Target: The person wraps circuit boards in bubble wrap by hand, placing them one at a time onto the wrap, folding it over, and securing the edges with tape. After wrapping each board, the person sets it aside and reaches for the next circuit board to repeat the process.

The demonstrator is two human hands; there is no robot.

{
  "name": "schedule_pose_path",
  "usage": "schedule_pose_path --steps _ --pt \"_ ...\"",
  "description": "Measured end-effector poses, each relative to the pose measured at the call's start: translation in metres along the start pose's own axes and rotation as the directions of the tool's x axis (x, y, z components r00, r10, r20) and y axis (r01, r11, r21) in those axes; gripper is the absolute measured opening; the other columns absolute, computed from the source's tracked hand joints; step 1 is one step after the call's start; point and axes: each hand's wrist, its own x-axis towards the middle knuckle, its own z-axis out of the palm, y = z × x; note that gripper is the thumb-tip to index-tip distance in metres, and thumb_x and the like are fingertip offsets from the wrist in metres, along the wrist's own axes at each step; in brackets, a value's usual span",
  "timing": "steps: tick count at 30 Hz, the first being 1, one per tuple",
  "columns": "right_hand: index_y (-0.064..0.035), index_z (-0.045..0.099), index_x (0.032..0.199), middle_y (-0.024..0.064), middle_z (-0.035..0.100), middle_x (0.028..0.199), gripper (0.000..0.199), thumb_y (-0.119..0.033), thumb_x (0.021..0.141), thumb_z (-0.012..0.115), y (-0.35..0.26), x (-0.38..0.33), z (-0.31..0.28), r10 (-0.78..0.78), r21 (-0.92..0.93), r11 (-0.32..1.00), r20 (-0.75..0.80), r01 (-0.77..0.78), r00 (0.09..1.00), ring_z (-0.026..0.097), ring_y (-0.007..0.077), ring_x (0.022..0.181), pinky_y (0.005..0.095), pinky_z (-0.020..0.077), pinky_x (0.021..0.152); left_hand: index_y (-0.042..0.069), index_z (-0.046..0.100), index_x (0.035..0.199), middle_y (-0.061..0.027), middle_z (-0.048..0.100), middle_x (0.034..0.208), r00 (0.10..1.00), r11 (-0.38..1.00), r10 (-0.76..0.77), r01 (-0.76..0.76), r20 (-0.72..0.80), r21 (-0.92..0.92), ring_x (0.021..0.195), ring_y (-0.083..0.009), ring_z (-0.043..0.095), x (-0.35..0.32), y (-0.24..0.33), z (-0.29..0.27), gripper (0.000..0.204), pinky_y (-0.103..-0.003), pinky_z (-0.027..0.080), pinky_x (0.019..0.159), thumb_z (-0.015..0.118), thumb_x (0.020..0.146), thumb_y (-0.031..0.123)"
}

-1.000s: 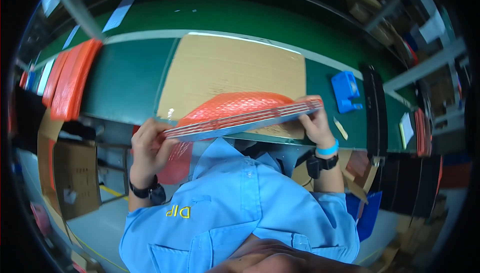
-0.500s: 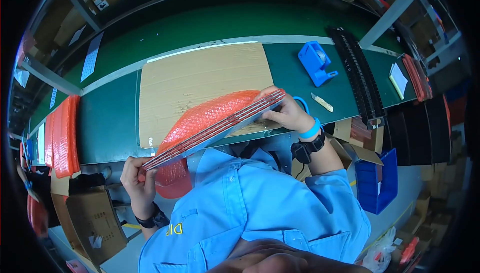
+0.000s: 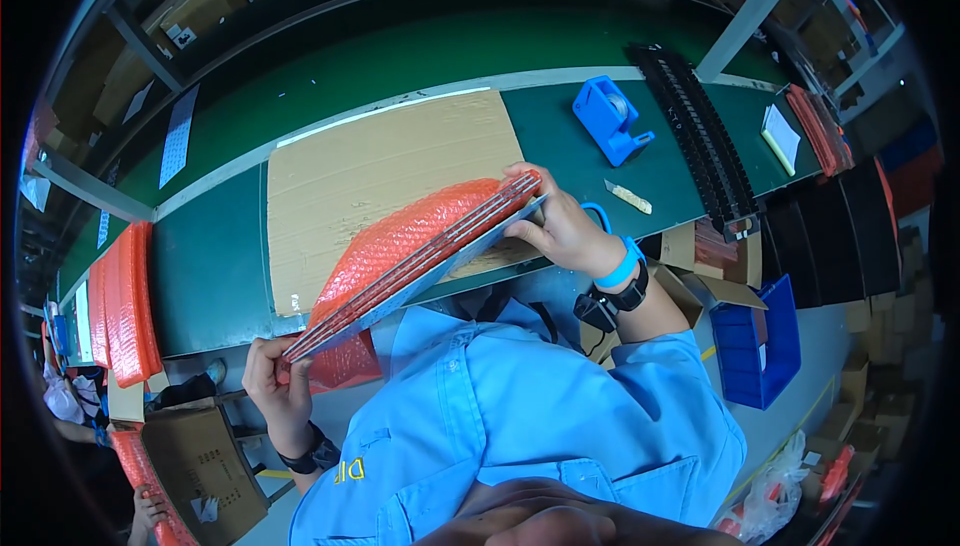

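Observation:
A stack of thin flat boards [image 3: 415, 268], their edges facing up, slants between my two hands above the bench's front edge. My left hand [image 3: 274, 383] is closed on its lower left end, thumb on the near side. The upper right end is gripped by my right hand [image 3: 560, 224], with fingers over the far side and thumb on the near face. Red bubble wrap [image 3: 405, 231] bulges along the stack's far side, and more red wrap hangs below, near my left hand. Under and beyond the stack lies a flat cardboard sheet [image 3: 350, 171].
Right of the cardboard are a blue tape dispenser [image 3: 603, 122], a utility knife [image 3: 629, 197], a black slotted rack [image 3: 700, 141] and a notepad [image 3: 779, 140]. Red bubble bags [image 3: 124, 296] are stacked at left. Below stand a blue bin [image 3: 755, 351] and an open box [image 3: 205, 471]. Another person's hand [image 3: 150, 508] is lower left.
The right end of the stack has shifted slightly left in view, and its near face shows a little more. At lower left, another person's hand and red wrap have come into view.

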Motion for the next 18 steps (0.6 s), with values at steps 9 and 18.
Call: schedule_pose_path --steps 9,18 --pt "-0.0021 0.045 0.133 0.01 0.057 0.122 0.057 -0.012 0.085 0.076 0.014 0.005 0.006 0.042 0.215 0.975 0.021 -0.046 0.999 0.058 0.0182 0.108 0.0316 0.0455 0.097 -0.001 0.062 0.088 -0.0066 0.054 0.074 1.0 0.999 -0.029 0.029 -0.005 0.038 0.061 -0.0163 0.047 0.001 0.003 -0.003 0.024 -0.028 0.035 0.056 0.078 0.081 0.016" --pt "0.0023 0.064 0.11 0.007 0.067 0.098 0.044 -0.012 0.073 0.084 -0.046 0.036 -0.034 0.01 0.437 0.896 0.173 -0.086 0.985 0.063 0.0136 0.09 0.0296 0.0522 0.081 -0.002 0.062 0.091 -0.0049 0.056 0.086 0.994 0.975 -0.103 0.107 0.03 -0.196 0.073 -0.0129 0.052 0.0 -0.02 -0.016 0.021 -0.026 0.041 0.065 0.075 0.082 0.011"
